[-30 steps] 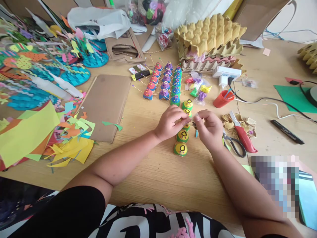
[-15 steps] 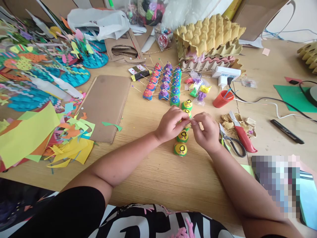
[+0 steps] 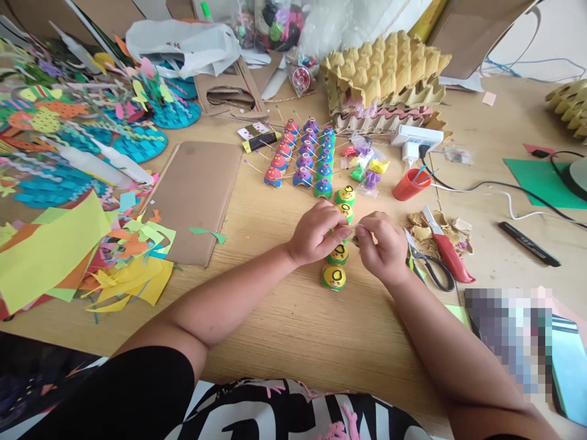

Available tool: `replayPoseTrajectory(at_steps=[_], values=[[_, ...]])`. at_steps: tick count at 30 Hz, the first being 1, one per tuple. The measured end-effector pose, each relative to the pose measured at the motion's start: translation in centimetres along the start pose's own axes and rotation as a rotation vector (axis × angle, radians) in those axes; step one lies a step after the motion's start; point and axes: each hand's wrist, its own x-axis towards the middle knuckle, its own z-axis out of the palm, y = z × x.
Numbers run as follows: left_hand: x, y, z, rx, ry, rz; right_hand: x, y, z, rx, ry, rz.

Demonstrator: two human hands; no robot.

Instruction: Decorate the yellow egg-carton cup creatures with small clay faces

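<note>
My left hand (image 3: 320,231) and my right hand (image 3: 381,244) meet fingertip to fingertip over a row of yellow and green painted egg-carton cups. Both are closed in a pinch; whatever they hold is too small to make out. The nearest cup (image 3: 333,277) has a dark loop and small dots on its yellow top, and the far cup (image 3: 345,195) shows a similar loop. My hands hide part of the cups between. Behind stand rows of blue-green cups (image 3: 324,168), purple cups (image 3: 303,176) and red cups (image 3: 273,177), with thin pins sticking out of several.
Scissors (image 3: 431,264) and a red-handled knife (image 3: 449,253) lie right of my hand. Past them are a black marker (image 3: 529,243) and a red cup (image 3: 410,185). Stacked egg trays (image 3: 385,67) stand behind. Cardboard (image 3: 195,195) and paper scraps (image 3: 50,256) lie left.
My fingertips have dipped slightly, and the right hand's fingers have curled in a little more. The cups and tools keep their places.
</note>
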Motion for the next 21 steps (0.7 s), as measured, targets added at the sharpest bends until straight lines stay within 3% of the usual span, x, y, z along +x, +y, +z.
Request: replayPoseTrajectory(at_steps=[5, 12, 17, 21], values=[[0.1, 0.0, -0.2, 0.032, 0.011, 0.009, 0.1, -0.4, 0.2, 0.079, 0.025, 0.121], [-0.2, -0.4, -0.2, 0.004, 0.057, 0.011, 0.5, 0.0, -0.2, 0.078, -0.017, 0.118], [-0.6, -1.1, -0.5, 0.010, 0.155, -0.147, 1.5, 1.9, -1.4, 0.020, 0.042, 0.192], [-0.5, -1.7, -0.5, 0.016, 0.168, -0.201, 1.7, 3.8, -2.9, -0.193, 0.105, 0.292]])
